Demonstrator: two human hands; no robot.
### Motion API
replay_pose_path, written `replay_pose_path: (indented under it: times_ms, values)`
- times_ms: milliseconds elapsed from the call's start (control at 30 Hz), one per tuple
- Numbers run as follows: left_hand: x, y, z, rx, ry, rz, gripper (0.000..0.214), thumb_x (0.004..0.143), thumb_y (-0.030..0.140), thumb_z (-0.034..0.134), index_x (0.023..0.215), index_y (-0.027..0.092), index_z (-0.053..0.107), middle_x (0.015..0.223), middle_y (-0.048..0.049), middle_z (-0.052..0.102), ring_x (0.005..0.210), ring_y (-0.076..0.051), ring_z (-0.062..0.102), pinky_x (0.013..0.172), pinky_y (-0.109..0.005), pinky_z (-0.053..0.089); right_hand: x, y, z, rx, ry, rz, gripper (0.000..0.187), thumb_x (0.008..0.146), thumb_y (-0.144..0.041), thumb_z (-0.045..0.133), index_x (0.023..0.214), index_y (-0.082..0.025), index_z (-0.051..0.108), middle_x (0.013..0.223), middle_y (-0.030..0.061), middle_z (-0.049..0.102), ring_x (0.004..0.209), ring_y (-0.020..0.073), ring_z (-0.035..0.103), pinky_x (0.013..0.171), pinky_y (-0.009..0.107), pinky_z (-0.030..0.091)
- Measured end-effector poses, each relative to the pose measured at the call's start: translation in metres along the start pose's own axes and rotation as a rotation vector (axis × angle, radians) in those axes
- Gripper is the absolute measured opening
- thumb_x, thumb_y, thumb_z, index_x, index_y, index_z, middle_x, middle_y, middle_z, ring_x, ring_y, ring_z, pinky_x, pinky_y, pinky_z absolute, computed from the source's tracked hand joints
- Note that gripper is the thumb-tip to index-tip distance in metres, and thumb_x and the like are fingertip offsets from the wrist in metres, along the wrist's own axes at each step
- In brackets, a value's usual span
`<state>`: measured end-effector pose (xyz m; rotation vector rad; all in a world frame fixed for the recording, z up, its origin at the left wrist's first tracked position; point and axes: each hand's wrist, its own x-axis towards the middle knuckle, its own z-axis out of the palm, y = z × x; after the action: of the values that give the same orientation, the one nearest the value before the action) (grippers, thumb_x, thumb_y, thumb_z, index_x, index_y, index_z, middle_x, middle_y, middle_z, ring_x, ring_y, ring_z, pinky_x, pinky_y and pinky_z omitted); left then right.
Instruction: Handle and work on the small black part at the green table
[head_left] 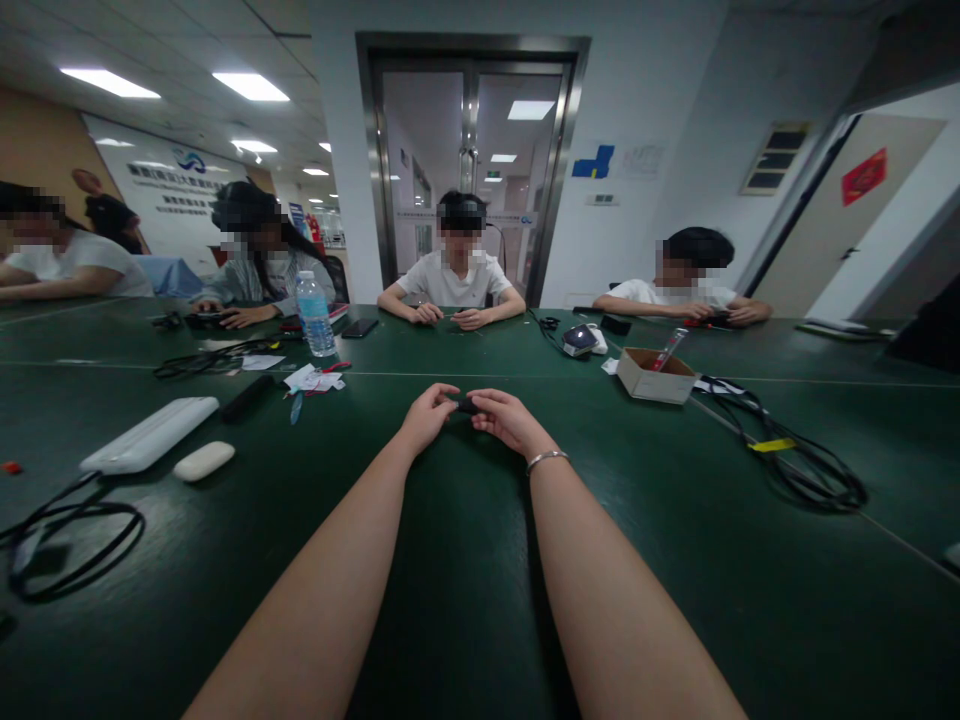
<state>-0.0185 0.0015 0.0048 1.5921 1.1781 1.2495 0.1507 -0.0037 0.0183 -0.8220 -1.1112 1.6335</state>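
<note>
Both of my hands meet over the middle of the green table (465, 560), arms stretched forward. A small black object (467, 406) lies between them, with what looks like a lighter tip on its left end; its kind is too small to make out. My right hand (511, 418), with a silver bracelet (547, 459) at the wrist, pinches the dark part between thumb and fingers. From the other side, the thumb and fingers of my left hand (429, 418) close at the lighter end. My fingers partly hide the object.
On the left are a white power bank (150, 435) with a black cable, a white oval case (204, 461) and a water bottle (315, 315). An open cardboard box (656, 378) and a coiled black cable (806, 460) lie right. Several people sit around the table.
</note>
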Motion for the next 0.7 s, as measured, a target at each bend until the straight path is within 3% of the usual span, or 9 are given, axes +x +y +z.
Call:
replay_pose_path:
  times_ms: [233, 533, 700]
  values:
    - [0.0012, -0.0052, 0.0003, 0.035, 0.019, 0.047, 0.030, 0.076, 0.026, 0.054, 0.105, 0.018, 0.057, 0.072, 0.0013, 0.054, 0.059, -0.010, 0.048, 0.057, -0.022, 0.039, -0.0016, -0.0019, 0.0020, 0.010, 0.000, 0.010, 0.008, 0.080, -0.006, 0.065, 0.086, -0.012, 0.064, 0.074, 0.0037, 0.064, 0.051, 0.0086, 0.059, 0.051, 0.018, 0.053]
    - [-0.0007, 0.0011, -0.0001, -0.008, -0.017, -0.004, 0.026, 0.080, 0.027, 0.044, 0.099, 0.017, 0.059, 0.067, 0.0004, 0.054, 0.056, -0.010, 0.047, 0.054, -0.022, 0.038, -0.0011, -0.0013, 0.0004, 0.007, -0.005, 0.005, 0.008, 0.080, -0.008, 0.066, 0.086, -0.012, 0.064, 0.077, 0.0044, 0.064, 0.053, 0.0091, 0.060, 0.052, 0.019, 0.053]
    - [-0.0003, 0.0000, 0.0003, -0.014, -0.016, -0.007, 0.025, 0.079, 0.025, 0.046, 0.099, 0.018, 0.059, 0.069, 0.0007, 0.054, 0.055, -0.010, 0.048, 0.053, -0.022, 0.038, -0.0003, -0.0009, 0.0002, 0.005, -0.005, 0.008, 0.007, 0.080, -0.008, 0.065, 0.086, -0.012, 0.065, 0.077, 0.0044, 0.065, 0.053, 0.0086, 0.059, 0.052, 0.018, 0.053]
